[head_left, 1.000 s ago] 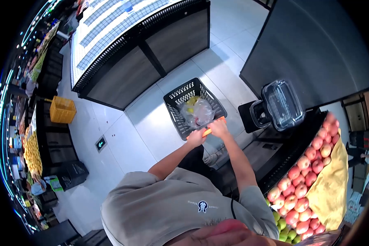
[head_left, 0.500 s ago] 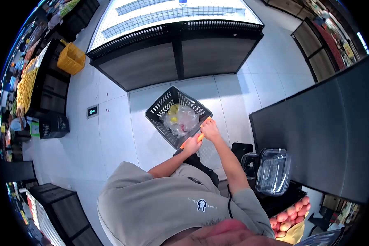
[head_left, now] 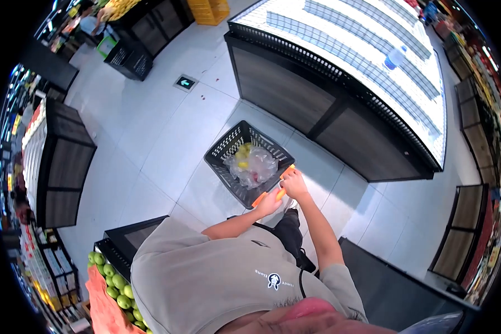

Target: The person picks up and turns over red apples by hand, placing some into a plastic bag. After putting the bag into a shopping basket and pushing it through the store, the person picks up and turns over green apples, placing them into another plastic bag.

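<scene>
Pale, glossy floor tiles (head_left: pixel 150 122) are recorded throughout a shop aisle, and a black shopping basket (head_left: pixel 224 151) is taken as the reference point. Both hands are found clamped on the orange handle (head_left: pixel 260 199) at the basket's near rim. The left hand (head_left: pixel 271 204) is closed over one end and the right hand (head_left: pixel 295 185) is closed just beside it, further along the bar. Whether the basket rests on the tiles or hangs from the handle cannot be told. Inside the basket, clear film bags (head_left: pixel 256 167) are noted, crumpled and shiny, with rounded yellow fruit (head_left: pixel 242 150) and something red showing through. The basket walls are rigid plastic lattice with a rectangular, tapered form, and the handle is smooth and bar-shaped. Three risks are judged. With both grips set close together on one bar, the basket could tip or swing, and the loose bags would then slide to the low side. The thin film could be snagged and torn on the lattice openings. The hard corner of the long dark-panelled display case (head_left: pixel 295 94), just beyond the basket, could be struck if the basket is swung outward. Green apples (head_left: pixel 114 278), round and waxy, are piled well behind the basket, at the person's left.
</scene>
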